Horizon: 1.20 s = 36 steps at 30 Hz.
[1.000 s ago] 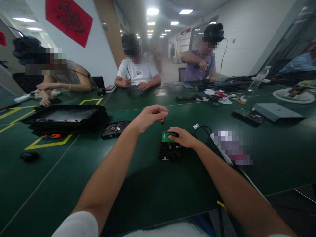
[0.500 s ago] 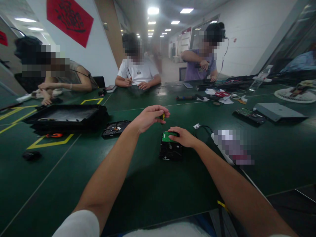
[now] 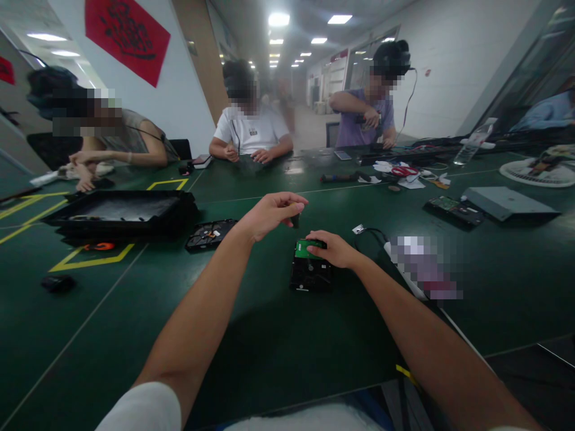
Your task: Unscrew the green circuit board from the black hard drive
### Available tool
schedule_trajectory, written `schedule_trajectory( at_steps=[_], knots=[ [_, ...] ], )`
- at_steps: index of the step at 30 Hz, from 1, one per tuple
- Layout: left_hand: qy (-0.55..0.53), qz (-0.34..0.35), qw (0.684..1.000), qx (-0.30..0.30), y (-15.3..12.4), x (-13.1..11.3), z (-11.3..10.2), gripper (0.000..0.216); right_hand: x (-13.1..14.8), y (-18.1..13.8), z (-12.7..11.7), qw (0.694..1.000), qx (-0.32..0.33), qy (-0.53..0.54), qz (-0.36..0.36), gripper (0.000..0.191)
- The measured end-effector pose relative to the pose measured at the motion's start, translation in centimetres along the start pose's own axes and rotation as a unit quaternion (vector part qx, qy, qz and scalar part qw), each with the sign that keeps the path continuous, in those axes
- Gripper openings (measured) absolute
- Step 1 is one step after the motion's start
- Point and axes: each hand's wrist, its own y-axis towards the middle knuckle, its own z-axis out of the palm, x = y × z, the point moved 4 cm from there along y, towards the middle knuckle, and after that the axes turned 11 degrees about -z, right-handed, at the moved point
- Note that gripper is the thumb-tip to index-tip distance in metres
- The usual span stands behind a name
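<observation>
On the green table in front of me lies a black hard drive point(image 3: 311, 276) with a green circuit board point(image 3: 303, 248) at its far end. My right hand point(image 3: 330, 247) grips that far end, thumb on the board and fingers curled over the right side. Above and slightly left of the drive, my left hand point(image 3: 279, 214) is closed in a pinch around a small screwdriver point(image 3: 294, 221). Only the dark lower part of its handle shows below the fingers. Whether its tip touches the drive I cannot tell.
Left of my left forearm lies an open black casing point(image 3: 209, 235), with stacked black trays point(image 3: 121, 209) beyond. A white power strip point(image 3: 406, 272) is to the right. Farther right are another drive point(image 3: 453, 211) and a grey metal box point(image 3: 510, 205). Several people sit across the table.
My left fingers have closed and turned around the screwdriver, hiding the yellow on its handle that showed before. The right hand and the hard drive have stayed put.
</observation>
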Motion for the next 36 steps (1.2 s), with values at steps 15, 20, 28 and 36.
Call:
schedule_trajectory(
  at_steps=[15,20,28,36],
  knots=[
    [-0.06,-0.023,0.997,0.04,0.09,0.33,0.38,0.028,-0.21,-0.09,0.12,1.0,-0.002,0.0,0.004,0.039],
    [-0.085,-0.033,0.995,0.038,0.12,0.28,0.29,0.024,-0.23,-0.08,0.11,1.0,0.0,-0.001,0.001,0.039],
    [-0.119,-0.039,0.992,0.016,0.18,0.13,0.61,0.016,-0.02,-0.07,0.0,1.0,0.003,-0.005,0.01,0.039],
    [0.005,-0.019,1.0,0.008,0.05,0.22,0.15,0.035,-0.18,0.06,0.22,1.0,-0.007,-0.003,-0.004,0.036]
  ],
)
